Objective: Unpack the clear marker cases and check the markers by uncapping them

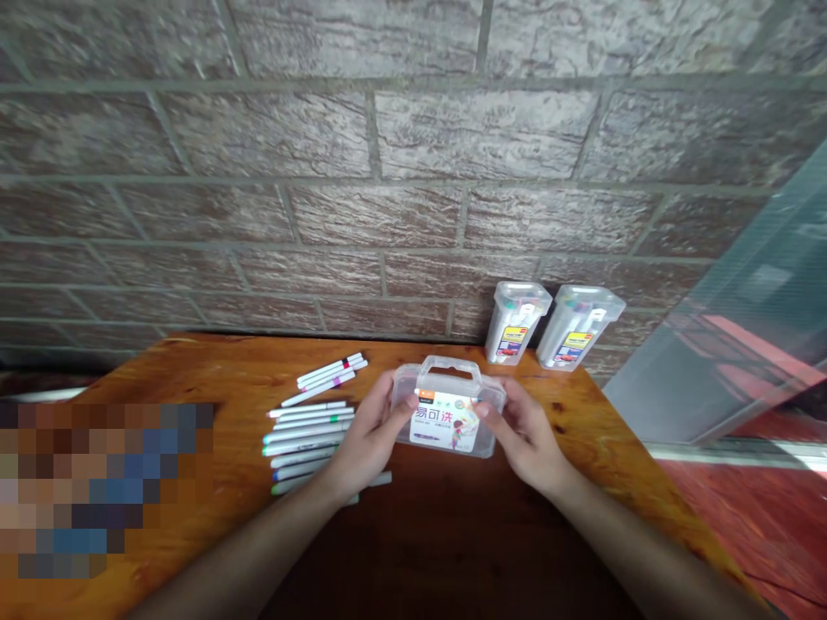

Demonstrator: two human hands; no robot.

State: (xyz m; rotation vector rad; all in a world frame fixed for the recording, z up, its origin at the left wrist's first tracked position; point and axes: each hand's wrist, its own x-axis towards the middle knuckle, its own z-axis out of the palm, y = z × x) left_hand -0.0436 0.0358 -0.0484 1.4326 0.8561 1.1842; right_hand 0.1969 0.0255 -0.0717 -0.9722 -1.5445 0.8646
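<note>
At the far left, a pixelated patch (96,491) hides whatever lies over that part of the wooden table (213,370), whose back edge runs along a grey-brown brick wall (413,207). Next, near that back edge, a small bunch of white felt-tip pens (329,377) lies at a slant, with touches of red and purple on them. Just in front of it, a larger row of markers (307,430) lies side by side, with pink, blue and green ends pointing left; the left hand and forearm cover part of this row. The left hand (368,439) grips the left side of a clear plastic marker case (447,381), its thumb pressed on the front by the label's upper left corner and its other fingers mostly hidden behind. The case is in the middle, between the two hands, front towards the wearer and handle at the top; its white label (444,426) bears Chinese characters, the last in red, and a little drawn figure. The right hand (533,435) clasps the opposite side, its thumb on the label's right part and its fingers curled round the edge. Beyond it, two translucent marker tubs, one (519,323) and then another (580,327), stand near the wall with yellow-and-blue labels. Furthest right are a translucent panel (698,353) and a reddish floor (743,517)
</note>
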